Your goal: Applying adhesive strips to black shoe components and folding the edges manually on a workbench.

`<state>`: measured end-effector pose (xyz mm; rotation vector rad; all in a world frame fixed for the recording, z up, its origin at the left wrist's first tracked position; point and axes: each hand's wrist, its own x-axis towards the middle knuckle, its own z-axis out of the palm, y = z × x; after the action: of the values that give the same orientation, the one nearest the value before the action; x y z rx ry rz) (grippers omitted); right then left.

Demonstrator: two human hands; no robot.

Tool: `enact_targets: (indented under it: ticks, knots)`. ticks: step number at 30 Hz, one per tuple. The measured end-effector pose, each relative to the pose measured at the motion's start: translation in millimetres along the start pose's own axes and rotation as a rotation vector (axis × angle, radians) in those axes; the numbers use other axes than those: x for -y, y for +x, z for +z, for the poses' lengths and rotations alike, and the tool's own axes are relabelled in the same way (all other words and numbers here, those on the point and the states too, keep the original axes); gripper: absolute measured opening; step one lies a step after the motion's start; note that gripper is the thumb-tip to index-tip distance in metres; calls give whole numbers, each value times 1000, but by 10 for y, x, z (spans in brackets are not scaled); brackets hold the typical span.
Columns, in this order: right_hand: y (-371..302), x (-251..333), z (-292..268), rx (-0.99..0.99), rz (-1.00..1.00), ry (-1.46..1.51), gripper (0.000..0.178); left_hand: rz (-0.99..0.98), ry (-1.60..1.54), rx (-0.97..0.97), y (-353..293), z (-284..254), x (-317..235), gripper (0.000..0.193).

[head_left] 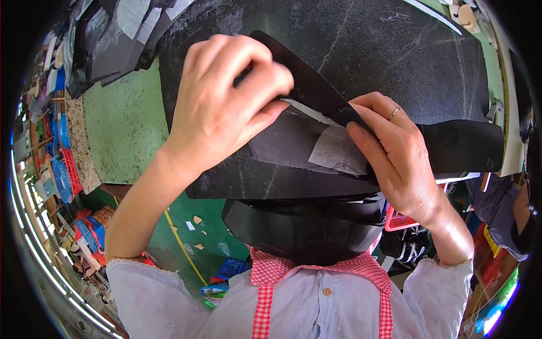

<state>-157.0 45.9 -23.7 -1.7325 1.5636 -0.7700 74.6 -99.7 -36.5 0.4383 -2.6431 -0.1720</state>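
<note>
My right hand [395, 150] grips a black, leather-like piece [307, 70] between thumb and fingers, a ring on one finger. The piece slants up to the far left, raised off the dark work surface. My left hand [231, 93] is closed, with thumb and forefinger pinched at the end of a narrow pale strip [310, 112] along the piece's lower edge. The fingers partly hide how the strip is attached. Below the hands lie dark grey pieces [279, 141] with a lighter grey patch [339, 150].
Black sheets [305, 226] hang over the near edge against my front. Another black piece [463, 146] extends right. Dark and grey offcuts [116, 39] are piled far left on a green table [124, 113]. A red basket [400, 219] stands below, near my right forearm.
</note>
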Motion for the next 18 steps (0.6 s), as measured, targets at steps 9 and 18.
enact_targets:
  ticks: [9, 18]
  knots:
    - [-100, 6, 185, -21, -318, -457, 61, 101, -31, -37, -67, 23, 87, 19]
    - [-48, 233, 243, 147, -338, -582, 45, 179, -131, 132, -99, -208, 361, 24]
